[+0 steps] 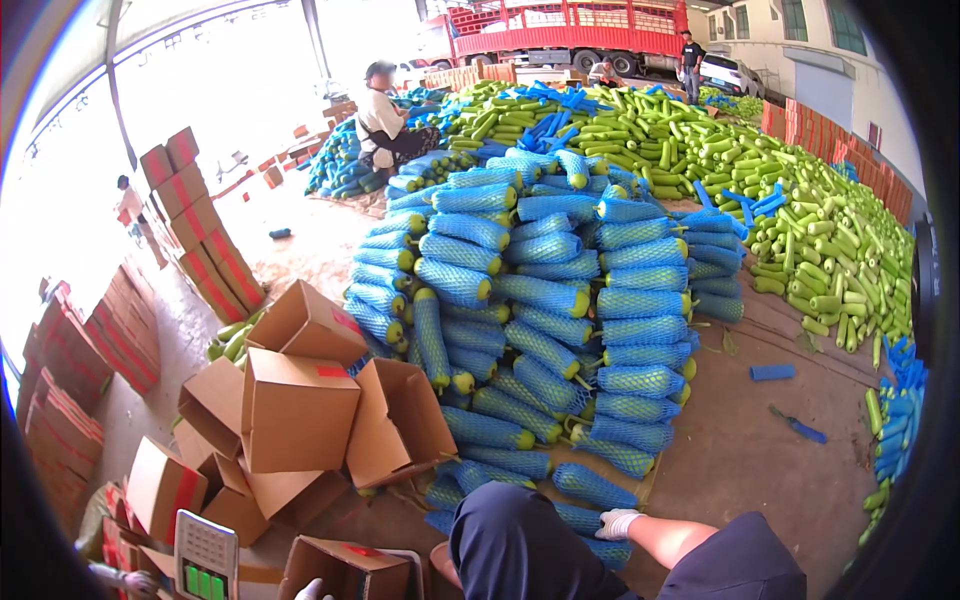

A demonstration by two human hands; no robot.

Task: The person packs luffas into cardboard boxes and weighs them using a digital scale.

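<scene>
My right hand (618,524), in a white glove, grips the end of a green gourd in a blue foam net (577,517), low between my knees. Another netted gourd (594,485) lies just beyond it, and one more (610,553) is partly hidden below. Only the gloved fingertips of my left hand (312,590) show at the bottom edge, beside an open cardboard box (345,570); whether they hold anything is hidden. A large stack of netted gourds (545,290) rises in front of me.
Empty open boxes (300,410) are heaped at left, above a scale display (206,556). Loose green gourds (830,240) cover the floor at right and behind. A person (385,115) sits beyond the stack. A red truck (570,40) stands at the back.
</scene>
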